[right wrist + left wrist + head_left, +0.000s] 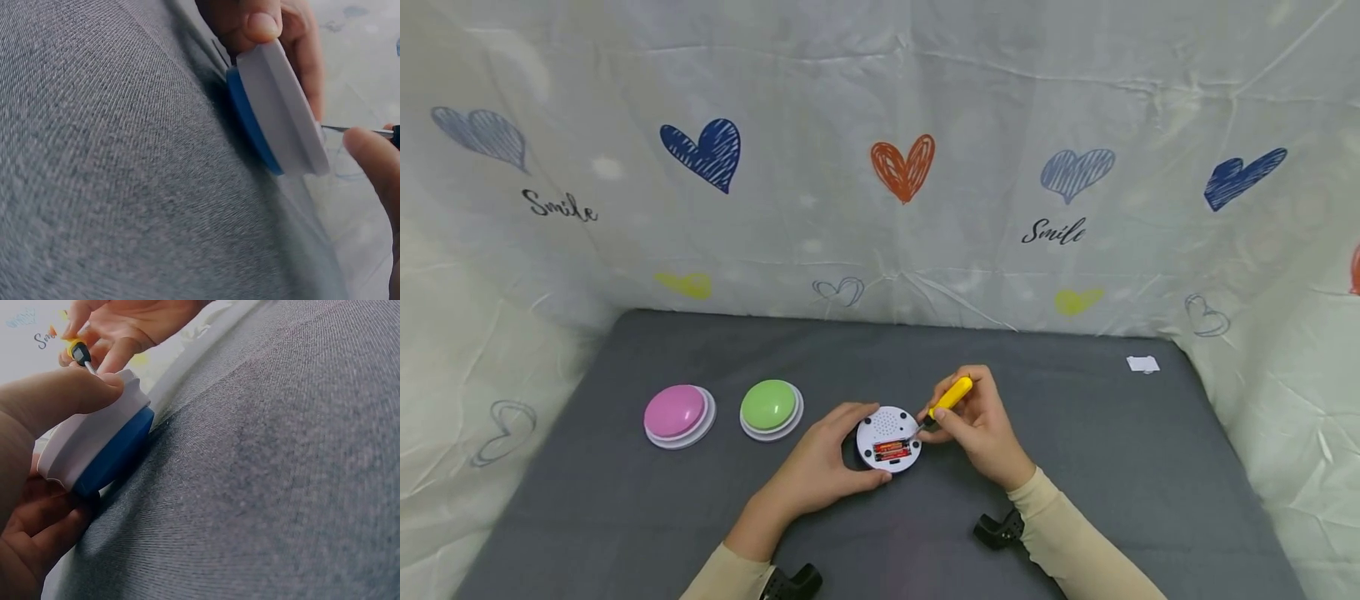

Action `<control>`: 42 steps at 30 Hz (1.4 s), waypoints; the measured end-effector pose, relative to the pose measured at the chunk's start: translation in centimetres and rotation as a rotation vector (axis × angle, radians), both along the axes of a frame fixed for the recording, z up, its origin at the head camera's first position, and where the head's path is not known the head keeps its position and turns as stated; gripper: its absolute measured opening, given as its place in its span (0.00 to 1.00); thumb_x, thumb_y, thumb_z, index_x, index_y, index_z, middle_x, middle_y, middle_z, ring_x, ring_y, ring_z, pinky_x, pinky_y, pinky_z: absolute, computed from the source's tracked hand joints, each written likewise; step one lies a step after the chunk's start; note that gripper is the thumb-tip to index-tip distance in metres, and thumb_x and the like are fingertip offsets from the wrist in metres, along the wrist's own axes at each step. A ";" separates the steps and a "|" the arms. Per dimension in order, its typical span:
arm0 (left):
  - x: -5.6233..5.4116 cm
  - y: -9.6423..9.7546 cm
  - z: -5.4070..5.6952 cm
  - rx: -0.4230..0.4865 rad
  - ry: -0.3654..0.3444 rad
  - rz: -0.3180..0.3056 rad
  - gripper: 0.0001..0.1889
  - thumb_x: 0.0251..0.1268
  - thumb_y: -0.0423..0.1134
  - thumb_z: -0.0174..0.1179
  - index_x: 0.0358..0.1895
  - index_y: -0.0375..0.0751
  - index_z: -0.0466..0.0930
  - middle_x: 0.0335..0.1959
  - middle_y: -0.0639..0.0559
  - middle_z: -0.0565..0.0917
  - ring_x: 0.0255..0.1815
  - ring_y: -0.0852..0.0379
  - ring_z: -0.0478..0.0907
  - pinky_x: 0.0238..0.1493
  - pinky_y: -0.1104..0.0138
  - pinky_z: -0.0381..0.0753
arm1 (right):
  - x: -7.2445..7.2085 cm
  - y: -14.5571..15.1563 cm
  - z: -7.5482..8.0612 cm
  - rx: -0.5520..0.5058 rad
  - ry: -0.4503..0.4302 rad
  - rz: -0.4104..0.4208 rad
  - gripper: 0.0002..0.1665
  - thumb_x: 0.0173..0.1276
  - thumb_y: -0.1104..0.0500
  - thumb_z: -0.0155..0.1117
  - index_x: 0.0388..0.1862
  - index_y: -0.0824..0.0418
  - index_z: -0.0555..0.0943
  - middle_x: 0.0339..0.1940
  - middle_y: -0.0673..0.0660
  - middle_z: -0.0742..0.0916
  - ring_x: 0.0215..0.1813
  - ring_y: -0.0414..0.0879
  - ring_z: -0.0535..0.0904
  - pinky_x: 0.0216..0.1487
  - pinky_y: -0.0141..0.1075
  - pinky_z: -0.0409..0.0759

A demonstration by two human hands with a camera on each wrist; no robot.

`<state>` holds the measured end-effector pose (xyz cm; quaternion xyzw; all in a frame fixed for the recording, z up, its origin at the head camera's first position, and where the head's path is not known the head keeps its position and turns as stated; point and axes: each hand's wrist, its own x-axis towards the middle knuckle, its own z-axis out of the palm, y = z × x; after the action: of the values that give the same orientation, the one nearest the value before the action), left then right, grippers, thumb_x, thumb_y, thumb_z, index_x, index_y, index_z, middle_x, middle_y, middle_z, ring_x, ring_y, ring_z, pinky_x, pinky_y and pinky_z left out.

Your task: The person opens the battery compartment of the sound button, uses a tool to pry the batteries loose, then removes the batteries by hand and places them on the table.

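Observation:
My left hand (823, 467) grips a blue-and-white buzzer button (886, 422) by its rim, thumb on the near side and fingers on the far side. The buzzer is upside down, its blue dome (119, 453) toward the cloth. Two red batteries (892, 451) lie in its uncovered battery compartment. In my right hand (981, 429) is a screwdriver with a yellow handle (951, 397). The screwdriver's metal shaft (356, 129) slants to the white underside near its right edge; the exact contact of the tip is hard to see.
To the left stand a pink buzzer (675, 411) and a green buzzer (769, 406), domes up. A small white piece (1143, 364), shaped like a battery cover, lies at the far right. Grey cloth (910, 533) covers the table; a white curtain with hearts (805, 225) hangs behind.

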<state>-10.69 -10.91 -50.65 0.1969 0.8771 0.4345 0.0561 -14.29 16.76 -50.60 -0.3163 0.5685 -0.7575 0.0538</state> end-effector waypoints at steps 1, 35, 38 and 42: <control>0.0 0.0 0.0 -0.001 0.003 -0.001 0.47 0.55 0.53 0.86 0.79 0.46 0.76 0.71 0.56 0.80 0.70 0.55 0.78 0.69 0.50 0.80 | -0.1 0.0 -0.2 -0.021 -0.019 -0.001 0.24 0.81 0.78 0.55 0.63 0.73 0.52 0.51 0.81 0.71 0.51 0.61 0.87 0.42 0.58 0.91; 0.0 -0.1 -0.1 0.070 -0.005 -0.001 0.54 0.48 0.49 0.91 0.81 0.44 0.73 0.66 0.55 0.81 0.65 0.57 0.80 0.64 0.59 0.84 | -0.8 0.5 -1.3 -0.194 -0.172 -0.166 0.22 0.82 0.74 0.56 0.64 0.56 0.63 0.52 0.65 0.77 0.50 0.57 0.89 0.44 0.59 0.91; -0.1 -0.1 -0.2 0.039 0.032 -0.009 0.55 0.47 0.52 0.91 0.81 0.47 0.73 0.65 0.57 0.80 0.64 0.59 0.80 0.65 0.57 0.83 | -1.0 0.6 -1.2 -0.192 -0.171 -0.170 0.22 0.81 0.74 0.57 0.64 0.60 0.61 0.51 0.64 0.78 0.49 0.57 0.89 0.43 0.60 0.91; -0.1 -0.1 -0.2 -0.009 0.066 -0.019 0.55 0.44 0.57 0.91 0.79 0.50 0.76 0.64 0.59 0.79 0.62 0.59 0.79 0.64 0.54 0.81 | -1.1 0.6 -1.1 -0.202 -0.178 -0.171 0.22 0.80 0.74 0.57 0.63 0.62 0.60 0.50 0.64 0.79 0.48 0.57 0.90 0.43 0.59 0.91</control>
<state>-10.79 -11.02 -50.87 0.2190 0.8786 0.4231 0.0322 -15.40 17.35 -51.65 -0.2022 0.5072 -0.8378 0.0072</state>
